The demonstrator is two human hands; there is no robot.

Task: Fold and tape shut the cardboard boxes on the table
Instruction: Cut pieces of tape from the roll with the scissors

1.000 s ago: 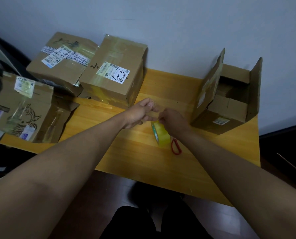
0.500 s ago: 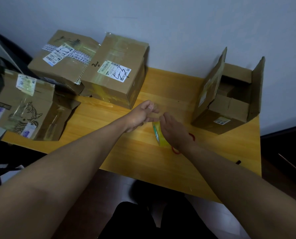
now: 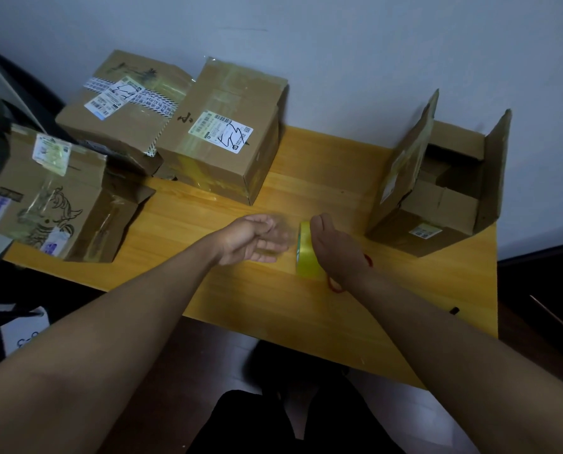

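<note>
A yellow tape roll [image 3: 303, 253] stands on edge on the wooden table [image 3: 306, 306]. My right hand [image 3: 336, 247] is wrapped around its right side and holds it. My left hand [image 3: 257, 239] hovers just left of the roll, palm up, fingers spread and blurred; whether a clear strip of tape runs to it I cannot tell. An open cardboard box [image 3: 437, 191] with flaps standing up sits at the right. Three closed, taped boxes lie at the left: one with a white label [image 3: 227, 142], one behind it [image 3: 123, 106], one with a drawing [image 3: 54, 198].
A white wall runs behind the table. A red band [image 3: 334, 285] hangs at my right wrist. A small dark object [image 3: 454, 310] lies near the table's right front edge. Dark floor and my dark-clothed legs [image 3: 273, 421] show below the front edge.
My left hand has pulled away leftward from the roll and opened, palm up. My right hand slid lower on the roll and now holds it alone.
</note>
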